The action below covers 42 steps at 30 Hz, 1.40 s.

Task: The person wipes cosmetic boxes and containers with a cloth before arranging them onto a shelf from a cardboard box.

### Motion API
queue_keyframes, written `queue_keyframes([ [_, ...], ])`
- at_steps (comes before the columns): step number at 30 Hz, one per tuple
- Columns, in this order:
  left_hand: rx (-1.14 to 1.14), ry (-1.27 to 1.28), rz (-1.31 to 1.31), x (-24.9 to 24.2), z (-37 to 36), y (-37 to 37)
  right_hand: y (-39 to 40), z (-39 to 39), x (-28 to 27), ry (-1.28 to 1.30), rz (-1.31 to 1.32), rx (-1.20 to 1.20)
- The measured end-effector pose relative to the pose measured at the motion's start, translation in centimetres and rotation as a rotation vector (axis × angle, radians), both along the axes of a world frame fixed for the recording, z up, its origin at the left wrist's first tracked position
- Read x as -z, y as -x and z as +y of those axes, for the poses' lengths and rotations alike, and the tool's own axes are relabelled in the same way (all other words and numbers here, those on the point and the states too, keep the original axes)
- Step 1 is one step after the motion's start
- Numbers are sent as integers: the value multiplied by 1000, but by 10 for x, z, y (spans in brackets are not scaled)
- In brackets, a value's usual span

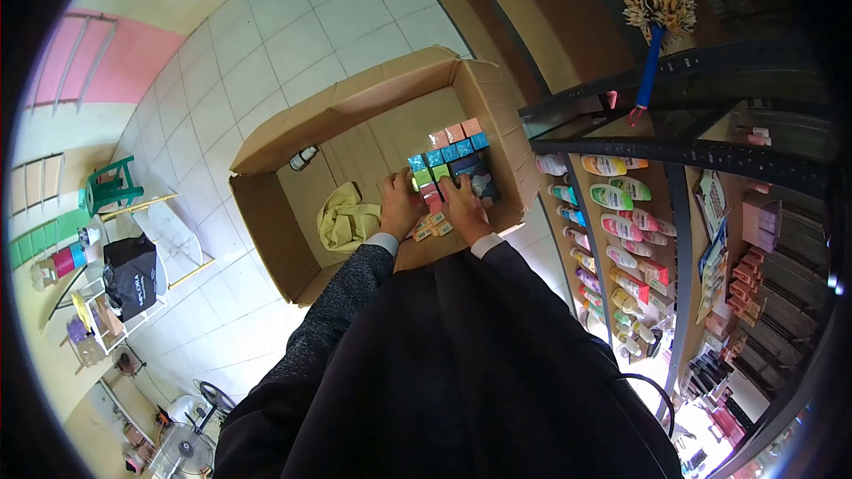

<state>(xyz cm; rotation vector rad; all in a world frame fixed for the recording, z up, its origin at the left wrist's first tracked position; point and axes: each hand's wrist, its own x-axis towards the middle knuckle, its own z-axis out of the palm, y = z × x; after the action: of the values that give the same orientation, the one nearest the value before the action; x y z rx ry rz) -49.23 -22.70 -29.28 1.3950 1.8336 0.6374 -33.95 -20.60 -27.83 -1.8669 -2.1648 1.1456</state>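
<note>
Inside a large open cardboard box [266, 235], small cartons stand in rows at the right end. My left hand [401, 204] curls against the left side of these rows. From the right, my right hand [463, 208] bends its fingers over the same group, and small pink boxes [431, 195] lie between both hands. Just beyond are small green boxes [432, 174], a row of blue boxes [449, 153] and some salmon-pink boxes [454, 134]. A dark blue box [482, 179] sits beside my right hand. Small orange-and-white boxes [432, 228] lie below the hands. My palms hide some cartons.
A pale yellow-green cloth [348, 220] and a small dark bottle with a white label [303, 158] lie inside the cardboard box. To the right, a shelf holds bottles [621, 226] in rows. A blue-handled duster [652, 62] rests above. A green stool [114, 186] stands at far left.
</note>
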Motion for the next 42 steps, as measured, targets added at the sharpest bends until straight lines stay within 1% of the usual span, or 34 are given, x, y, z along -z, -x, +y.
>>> queue_keyframes([
  [2,-26,-5,-15,2,-2,-1,-1,-4,4,-15,-8,25],
  [5,-30,23,-24,-2,-3,-1,-6,-8,25,-46,-43,40],
  [9,-20,-74,39,-16,-5,-2,-13,4,8,-83,-126,72],
  [11,-19,-118,40,-28,-3,-3,-25,10,-5,-109,-87,82],
  [13,80,-264,28,-39,0,-4,-38,18,-25,-147,-50,96],
  [14,91,-274,21,-47,1,-10,-45,19,-40,-86,20,136],
  [15,201,-296,-14,-63,2,-19,-51,18,-52,-23,91,178],
  [16,313,-321,-47,-75,3,-28,-54,18,-53,-45,130,219],
  [17,328,-336,-53,-82,6,-37,-58,17,-54,-62,126,233],
  [19,576,-356,42,-90,10,-52,-60,15,-72,-63,316,263],
  [20,586,-361,71,-88,12,-57,-63,14,-80,-78,314,278],
  [21,604,-373,67,-95,15,-60,-65,12,-97,-30,359,276],
  [22,563,-257,-45,-102,17,-62,-67,8,-108,16,404,274],
  [23,527,-145,-153,-110,22,-64,-68,5,-115,-5,402,294],
  [24,611,-241,-5,-114,21,-63,-69,-2,-122,-48,460,303],
  [25,638,-263,-8,-115,18,-62,-70,-7,-134,-97,516,311],
  [26,593,-201,-198,-118,12,-62,-74,-13,-148,-127,510,334],
  [27,552,-131,-385,-122,6,-64,-78,-18,-174,139,695,454],
  [28,429,-10,-624,-130,-2,-68,-80,-27,-191,406,884,564],
  [29,304,123,-856,-138,-11,-73,-82,-39,-191,367,891,589],
  [31,193,282,-1305,-179,-24,-86,-87,-63,-185,-37,709,384],
  [33,172,404,-1161,-193,-35,-93,-91,-87,-235,-64,637,274],
  [34,241,416,-1166,-195,-38,-102,-91,-101,-235,-279,535,273],
  [35,159,338,-1173,-197,-41,-115,-92,-113,-233,-484,414,272],
  [36,74,265,-1181,-199,-47,-130,-94,-124,-231,-514,383,321],
  [37,134,283,-1191,-207,-53,-144,-98,-133,-228,-525,309,363],
  [39,139,224,-1225,-229,-71,-167,-120,-151,-237,-552,220,439],
  [41,217,239,-1258,-239,-87,-192,-147,-172,-257,-559,291,519],
  [42,319,197,-1220,-251,-98,-205,-159,-185,-266,-576,277,547],
])
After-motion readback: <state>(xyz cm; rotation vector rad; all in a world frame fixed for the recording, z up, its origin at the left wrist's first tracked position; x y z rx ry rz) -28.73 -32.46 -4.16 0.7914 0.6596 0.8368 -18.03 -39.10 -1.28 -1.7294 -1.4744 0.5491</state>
